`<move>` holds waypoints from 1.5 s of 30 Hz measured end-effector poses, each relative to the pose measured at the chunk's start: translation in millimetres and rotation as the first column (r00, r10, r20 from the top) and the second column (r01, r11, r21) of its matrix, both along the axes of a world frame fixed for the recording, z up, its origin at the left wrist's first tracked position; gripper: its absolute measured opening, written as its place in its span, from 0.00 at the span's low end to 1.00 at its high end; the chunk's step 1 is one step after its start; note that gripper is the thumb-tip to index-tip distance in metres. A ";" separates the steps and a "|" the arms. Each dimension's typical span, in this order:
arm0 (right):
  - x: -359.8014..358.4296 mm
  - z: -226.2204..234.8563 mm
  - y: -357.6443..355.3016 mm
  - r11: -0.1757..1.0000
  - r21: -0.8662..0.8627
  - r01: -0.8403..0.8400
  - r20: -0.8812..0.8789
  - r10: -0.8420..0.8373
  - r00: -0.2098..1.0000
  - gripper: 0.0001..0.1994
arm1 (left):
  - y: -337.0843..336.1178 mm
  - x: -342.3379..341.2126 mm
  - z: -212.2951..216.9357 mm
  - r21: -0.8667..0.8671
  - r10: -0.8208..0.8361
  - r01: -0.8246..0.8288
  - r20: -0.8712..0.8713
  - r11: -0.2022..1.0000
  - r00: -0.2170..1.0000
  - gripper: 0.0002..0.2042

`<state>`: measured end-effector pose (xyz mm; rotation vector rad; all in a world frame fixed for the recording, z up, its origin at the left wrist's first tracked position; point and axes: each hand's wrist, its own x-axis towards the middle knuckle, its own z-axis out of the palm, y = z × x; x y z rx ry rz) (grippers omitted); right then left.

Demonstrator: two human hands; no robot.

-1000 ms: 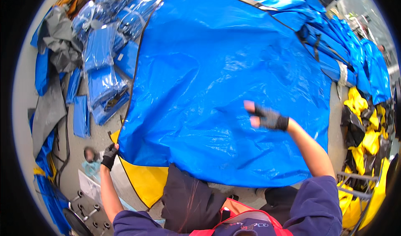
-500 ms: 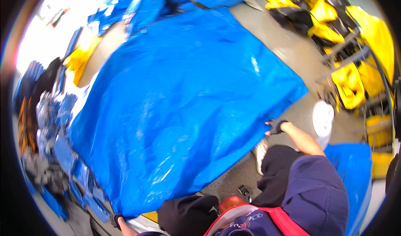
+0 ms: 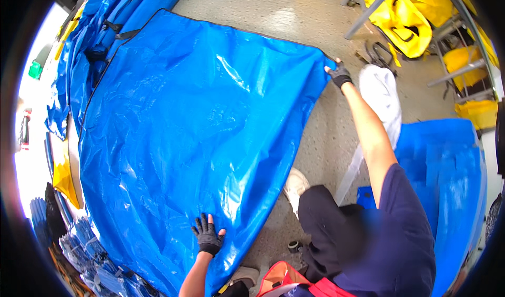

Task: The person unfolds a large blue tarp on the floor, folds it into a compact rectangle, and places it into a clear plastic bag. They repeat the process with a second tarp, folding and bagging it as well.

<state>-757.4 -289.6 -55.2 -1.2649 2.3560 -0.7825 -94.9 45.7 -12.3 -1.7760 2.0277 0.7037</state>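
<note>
Now the left hand (image 3: pixel 209 236) lies palm down with its fingers spread on the near part of the blue sheet (image 3: pixel 179 123), whereas half a second ago it was at the sheet's lower left corner; the right hand (image 3: pixel 338 73), then at the near edge, has gone out to the far right corner and pinches it between thumb and fingers; the view has swung round too, so the sheet, spread over the grey floor (image 3: pixel 273 13), shows its dark-bound far edge, with creases running toward the pinched corner; at the upper left, blue rolls (image 3: pixel 142 7) crowd the sheet's side; a yellow piece (image 3: pixel 64 181) and clear-wrapped blue packages (image 3: pixel 94 260) lie along its left and lower left; a pale shoe (image 3: pixel 297 186) stands just beside the near edge; the right forearm partly covers a white bundle (image 3: pixel 383 89); farther right are a large blue pack (image 3: pixel 442 192) and, above it, yellow bags (image 3: pixel 402 26) around a grey metal frame (image 3: pixel 373 7).
</note>
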 end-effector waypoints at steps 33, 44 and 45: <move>-5.1 -88.3 41.7 0.932 0.209 0.296 0.793 -0.339 0.506 0.36 | 151.4 -2.9 -10.9 0.303 -0.019 -0.040 0.188 0.952 0.982 0.44; 130.1 -35.9 148.6 0.881 0.473 -0.002 0.793 -0.424 0.437 0.46 | 208.1 5.7 -2.5 0.186 0.197 -0.247 0.250 0.951 0.948 0.40; 137.7 -30.3 147.6 0.833 0.529 -0.161 0.775 -0.397 0.491 0.41 | 201.8 14.2 3.8 0.305 0.213 -0.245 0.135 0.920 0.968 0.42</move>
